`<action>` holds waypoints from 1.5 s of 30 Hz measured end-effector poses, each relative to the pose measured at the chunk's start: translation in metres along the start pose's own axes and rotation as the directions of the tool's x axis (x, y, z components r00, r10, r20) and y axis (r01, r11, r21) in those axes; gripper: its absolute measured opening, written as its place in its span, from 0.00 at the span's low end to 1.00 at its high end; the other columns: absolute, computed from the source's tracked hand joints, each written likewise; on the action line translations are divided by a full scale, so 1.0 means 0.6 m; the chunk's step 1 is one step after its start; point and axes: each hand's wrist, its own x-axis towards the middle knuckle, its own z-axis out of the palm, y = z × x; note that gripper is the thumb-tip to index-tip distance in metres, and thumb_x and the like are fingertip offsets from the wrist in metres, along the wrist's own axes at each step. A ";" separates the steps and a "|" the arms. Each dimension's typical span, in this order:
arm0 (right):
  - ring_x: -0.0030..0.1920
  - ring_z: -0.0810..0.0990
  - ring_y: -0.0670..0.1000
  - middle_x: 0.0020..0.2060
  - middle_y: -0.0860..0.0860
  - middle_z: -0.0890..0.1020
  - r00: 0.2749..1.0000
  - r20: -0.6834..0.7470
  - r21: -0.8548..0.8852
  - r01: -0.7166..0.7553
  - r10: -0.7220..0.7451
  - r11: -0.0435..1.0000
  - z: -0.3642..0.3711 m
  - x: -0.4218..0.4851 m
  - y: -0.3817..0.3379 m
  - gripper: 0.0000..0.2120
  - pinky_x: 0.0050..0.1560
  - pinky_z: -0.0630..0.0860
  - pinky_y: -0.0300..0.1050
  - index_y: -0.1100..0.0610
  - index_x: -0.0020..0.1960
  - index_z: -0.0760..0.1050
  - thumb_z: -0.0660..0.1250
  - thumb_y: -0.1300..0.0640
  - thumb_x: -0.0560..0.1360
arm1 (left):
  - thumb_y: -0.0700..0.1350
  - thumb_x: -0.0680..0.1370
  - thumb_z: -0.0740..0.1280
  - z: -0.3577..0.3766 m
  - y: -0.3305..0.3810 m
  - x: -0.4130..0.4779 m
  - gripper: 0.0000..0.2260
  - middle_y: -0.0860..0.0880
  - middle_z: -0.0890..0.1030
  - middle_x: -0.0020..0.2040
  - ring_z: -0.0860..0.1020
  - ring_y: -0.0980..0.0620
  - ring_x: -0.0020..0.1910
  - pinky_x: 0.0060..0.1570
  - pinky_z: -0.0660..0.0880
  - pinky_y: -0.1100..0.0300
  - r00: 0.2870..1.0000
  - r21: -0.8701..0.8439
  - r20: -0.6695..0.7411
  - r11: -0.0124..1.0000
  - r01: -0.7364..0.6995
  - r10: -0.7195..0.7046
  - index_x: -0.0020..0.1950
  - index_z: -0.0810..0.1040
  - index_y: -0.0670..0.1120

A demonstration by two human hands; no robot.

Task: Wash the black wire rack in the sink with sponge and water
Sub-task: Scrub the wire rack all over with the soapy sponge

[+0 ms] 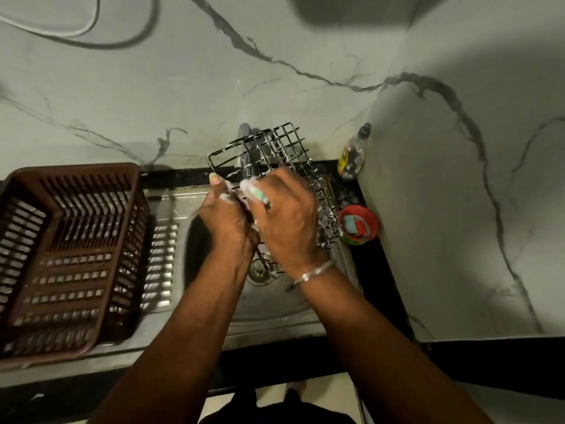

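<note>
The black wire rack (287, 148) is tilted upright over the steel sink (275, 304), streaked with white foam. My left hand (226, 218) grips its lower left side, thumb up against the wires. My right hand (287, 215) presses a soapy green sponge (255, 191) against the middle of the rack. Both hands hide the rack's centre. The tap (246, 148) stands behind the rack, seen through the wires; no running water is visible. The drain (259, 272) shows below my hands.
A brown plastic dish basket (70, 255) sits on the draining board at the left. A dish-soap bottle (353, 157) and a red tub holding a sponge piece (357, 224) stand at the sink's right edge. Marble walls rise behind and at the right.
</note>
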 end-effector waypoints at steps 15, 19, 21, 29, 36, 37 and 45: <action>0.47 0.79 0.56 0.45 0.58 0.82 0.969 -0.024 -0.021 0.246 -0.246 0.969 0.008 0.045 -0.006 0.03 0.50 0.77 0.46 0.63 0.48 0.85 0.76 0.64 0.76 | 0.51 0.87 0.64 -0.017 -0.016 -0.015 0.14 0.43 0.82 0.46 0.81 0.44 0.47 0.44 0.80 0.52 0.983 -0.059 0.163 0.996 -0.069 0.078 0.55 0.84 0.43; 0.46 0.79 0.57 0.44 0.58 0.81 0.984 -0.152 0.044 0.097 -0.089 0.994 0.008 0.057 0.006 0.02 0.45 0.77 0.48 0.64 0.47 0.84 0.75 0.64 0.76 | 0.54 0.86 0.66 -0.014 -0.014 -0.012 0.14 0.43 0.78 0.41 0.78 0.44 0.40 0.34 0.77 0.55 0.991 0.072 0.102 0.993 -0.089 0.082 0.48 0.80 0.46; 0.47 0.80 0.57 0.46 0.58 0.82 0.985 -0.091 0.018 0.148 -0.146 0.989 0.010 0.048 0.002 0.04 0.49 0.78 0.47 0.65 0.48 0.84 0.76 0.64 0.75 | 0.50 0.88 0.64 -0.012 -0.009 -0.015 0.13 0.48 0.82 0.38 0.80 0.50 0.36 0.34 0.78 0.56 0.990 0.031 0.111 0.996 -0.087 0.083 0.49 0.81 0.45; 0.49 0.79 0.58 0.47 0.57 0.82 0.990 -0.027 -0.076 0.135 -0.138 0.988 0.000 0.055 0.014 0.02 0.52 0.74 0.48 0.61 0.48 0.84 0.74 0.63 0.77 | 0.49 0.88 0.64 -0.017 -0.012 -0.019 0.14 0.52 0.77 0.32 0.74 0.55 0.29 0.29 0.73 0.59 0.973 0.172 0.162 0.967 -0.190 0.163 0.44 0.77 0.46; 0.46 0.77 0.56 0.43 0.56 0.82 0.973 0.077 -0.246 0.230 -0.218 0.941 0.012 0.082 0.008 0.04 0.49 0.72 0.48 0.59 0.42 0.83 0.77 0.65 0.72 | 0.48 0.88 0.64 -0.027 -0.021 -0.016 0.13 0.50 0.82 0.38 0.79 0.52 0.39 0.38 0.76 0.55 0.942 0.225 0.247 0.932 -0.283 0.227 0.46 0.81 0.47; 0.47 0.77 0.56 0.44 0.56 0.83 0.974 0.080 -0.249 0.225 -0.211 0.942 0.010 0.079 0.010 0.03 0.50 0.72 0.47 0.59 0.43 0.83 0.76 0.64 0.73 | 0.48 0.88 0.64 -0.026 -0.018 -0.012 0.13 0.51 0.81 0.37 0.78 0.53 0.37 0.36 0.75 0.56 0.934 0.254 0.253 0.915 -0.315 0.252 0.46 0.80 0.47; 0.47 0.77 0.54 0.44 0.53 0.82 0.979 0.098 -0.226 0.195 -0.177 0.954 0.010 0.080 0.019 0.04 0.50 0.75 0.51 0.57 0.48 0.85 0.71 0.59 0.78 | 0.44 0.87 0.65 -0.025 -0.009 -0.017 0.14 0.54 0.79 0.31 0.76 0.57 0.30 0.30 0.74 0.61 0.887 0.310 0.353 0.857 -0.411 0.297 0.43 0.78 0.44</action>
